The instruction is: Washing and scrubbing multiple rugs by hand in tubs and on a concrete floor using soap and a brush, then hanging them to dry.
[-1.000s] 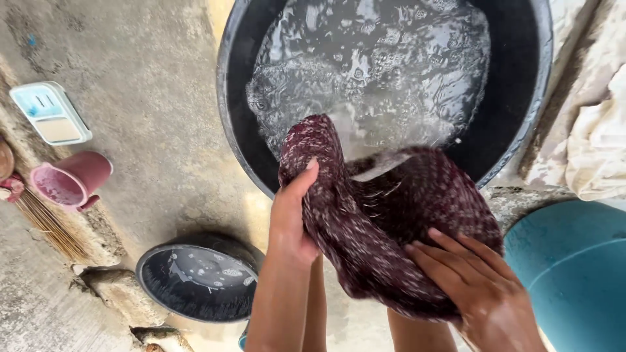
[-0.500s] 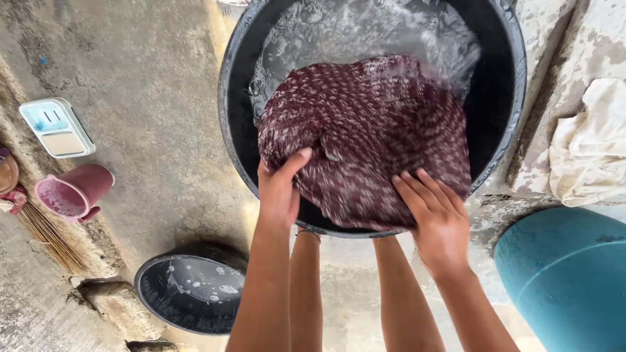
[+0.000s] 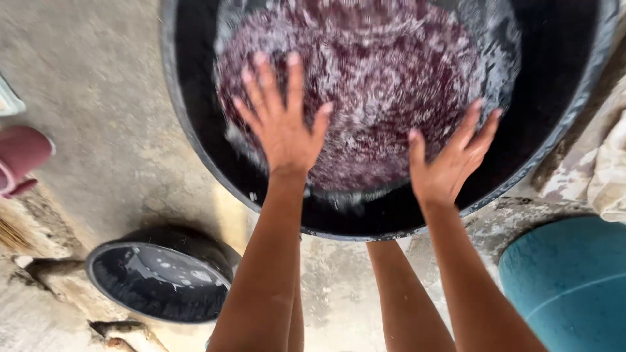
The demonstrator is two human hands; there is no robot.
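Observation:
A dark red cloth with white speckles point(image 3: 385, 91) lies in the soapy water of a large black basin point(image 3: 195, 130). My left hand point(image 3: 282, 120) is spread flat above the cloth's near left part, fingers apart. My right hand point(image 3: 451, 160) hovers over the cloth's near right edge, fingers also spread. Neither hand grips the cloth. The picture is blurred by motion, so I cannot tell whether the palms touch the water.
A smaller black bowl with water point(image 3: 160, 280) stands on the concrete floor at lower left. A pink jug point(image 3: 19, 160) lies at the left edge. A teal tub point(image 3: 574, 280) is at lower right, pale cloth point(image 3: 610, 173) above it.
The cloth went from being held over the basin's near rim down into the water. Both hands let go of it and now spread open above it.

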